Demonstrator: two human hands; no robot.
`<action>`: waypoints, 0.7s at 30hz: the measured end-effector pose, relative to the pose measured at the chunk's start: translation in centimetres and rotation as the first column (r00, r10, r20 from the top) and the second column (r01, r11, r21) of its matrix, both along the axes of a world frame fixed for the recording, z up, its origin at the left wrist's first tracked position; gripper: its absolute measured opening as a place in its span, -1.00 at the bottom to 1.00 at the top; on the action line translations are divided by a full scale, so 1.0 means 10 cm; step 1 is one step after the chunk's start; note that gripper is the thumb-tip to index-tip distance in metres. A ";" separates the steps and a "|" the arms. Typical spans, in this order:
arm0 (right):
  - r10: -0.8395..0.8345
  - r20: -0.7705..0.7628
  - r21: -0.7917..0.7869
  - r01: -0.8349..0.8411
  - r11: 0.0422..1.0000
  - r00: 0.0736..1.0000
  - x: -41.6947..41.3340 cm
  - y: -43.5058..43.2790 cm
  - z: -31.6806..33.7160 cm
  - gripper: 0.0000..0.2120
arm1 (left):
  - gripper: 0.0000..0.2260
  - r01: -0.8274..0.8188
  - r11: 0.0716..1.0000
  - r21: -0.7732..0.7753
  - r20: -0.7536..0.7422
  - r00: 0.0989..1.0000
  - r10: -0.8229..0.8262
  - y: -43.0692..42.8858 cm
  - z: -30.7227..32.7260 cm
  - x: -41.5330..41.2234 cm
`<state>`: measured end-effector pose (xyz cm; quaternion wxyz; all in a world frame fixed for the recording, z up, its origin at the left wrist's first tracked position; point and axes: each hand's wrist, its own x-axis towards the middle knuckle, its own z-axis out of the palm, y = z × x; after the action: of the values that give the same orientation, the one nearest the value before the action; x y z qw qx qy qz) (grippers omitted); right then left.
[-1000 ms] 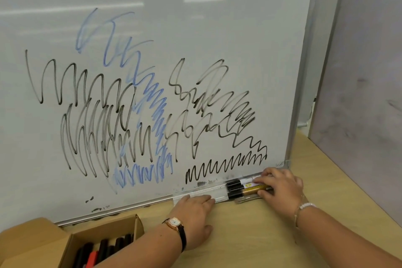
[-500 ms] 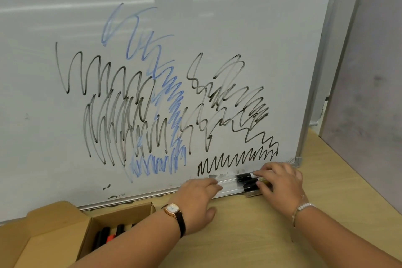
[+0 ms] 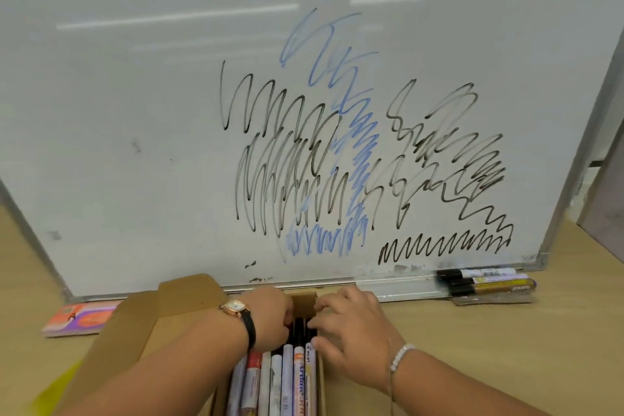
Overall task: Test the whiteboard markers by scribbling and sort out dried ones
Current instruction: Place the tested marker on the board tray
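Your left hand (image 3: 266,317) dips into the cardboard box (image 3: 189,300), fingers hidden, grip unclear. Boxed markers (image 3: 287,378) lie inside. Your right hand (image 3: 351,338) touches their caps, fingers bent, grip unclear. Loose markers (image 3: 486,282) lie along the whiteboard (image 3: 135,111) base.

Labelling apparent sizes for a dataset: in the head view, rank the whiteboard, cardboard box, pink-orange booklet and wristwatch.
1. whiteboard
2. cardboard box, though it is nearer the camera
3. pink-orange booklet, partly hidden behind the box
4. wristwatch
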<state>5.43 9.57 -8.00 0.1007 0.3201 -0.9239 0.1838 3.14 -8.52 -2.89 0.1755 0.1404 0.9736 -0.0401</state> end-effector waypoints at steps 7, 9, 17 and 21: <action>-0.076 -0.065 -0.111 0.069 0.991 0.995 0.09 -0.01 -0.22 -0.81 | -0.52 0.078 0.986 0.147 0.032 0.996 -0.084 -0.13 -0.37 0.00; -0.096 -0.086 -0.149 0.083 0.985 0.992 0.09 -0.03 -0.24 -0.80 | -0.42 0.081 0.989 0.122 0.070 0.994 -0.090 -0.16 -0.41 -0.01; -0.140 -0.053 -0.164 0.129 0.978 0.989 0.14 -0.07 -0.26 -0.80 | -0.44 0.079 0.988 0.135 0.125 0.988 -0.096 -0.17 -0.35 -0.03; -0.137 -0.085 -0.102 0.128 0.986 0.987 0.12 -0.06 -0.17 -0.80 | -0.52 0.047 0.970 0.238 0.150 0.985 -0.085 -0.23 -0.16 -0.06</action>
<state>6.67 9.02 -9.73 0.1706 0.2609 -0.9275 0.2061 2.58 -10.79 -4.46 0.2335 0.1952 0.9492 0.0803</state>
